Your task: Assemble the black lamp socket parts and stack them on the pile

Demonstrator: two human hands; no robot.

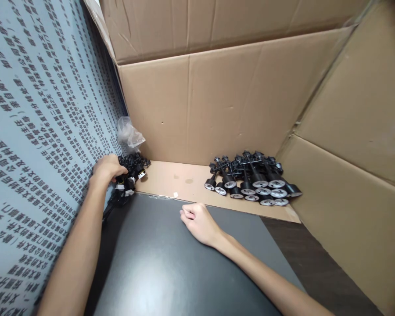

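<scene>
Grey mat point(151, 245); right hand point(199, 223) curled closed, left hand point(108, 169) at black cables point(131, 164), grip unclear.

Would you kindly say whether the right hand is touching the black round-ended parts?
Apart: the head view shows mat and cardboard between right hand and black parts.

A printed panel point(36, 123) is filling the frame's left while brown cardboard point(217, 105) is spanning its top and right.

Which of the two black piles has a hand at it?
The pile with white connectors, by the printed panel: the left hand is there. No hand touches the round-ended pile.
</scene>
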